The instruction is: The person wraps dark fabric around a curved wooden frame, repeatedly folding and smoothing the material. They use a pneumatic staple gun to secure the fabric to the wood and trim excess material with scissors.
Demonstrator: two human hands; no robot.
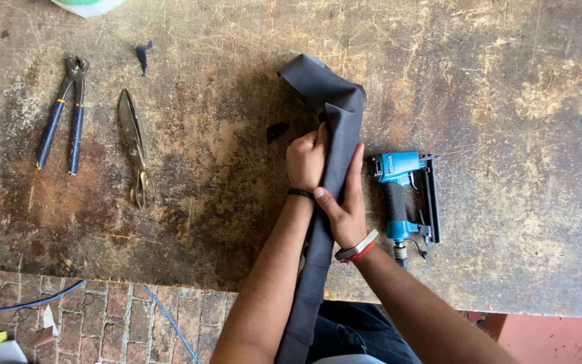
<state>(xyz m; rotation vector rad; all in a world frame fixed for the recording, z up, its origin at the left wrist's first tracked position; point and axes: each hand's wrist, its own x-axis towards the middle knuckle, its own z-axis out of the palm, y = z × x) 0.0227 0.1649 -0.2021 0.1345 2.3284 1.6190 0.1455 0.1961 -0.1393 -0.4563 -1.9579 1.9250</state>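
I see my left hand (306, 160) and right hand (346, 205) gripping grey fabric (335, 114) on the scarred table (506, 101), blue stapler (407, 195) just right of the fabric, pliers (63, 114) and shears (134, 145) well left, brick floor (102, 323) below.

On the bench (506, 101), the cloth (335, 128) lies in the middle, running from the near edge toward the far side. The stapler (405, 199) lies just right of it. The scissors (134, 145) lie well left of the cloth, and the pliers (62, 114) lie further left.
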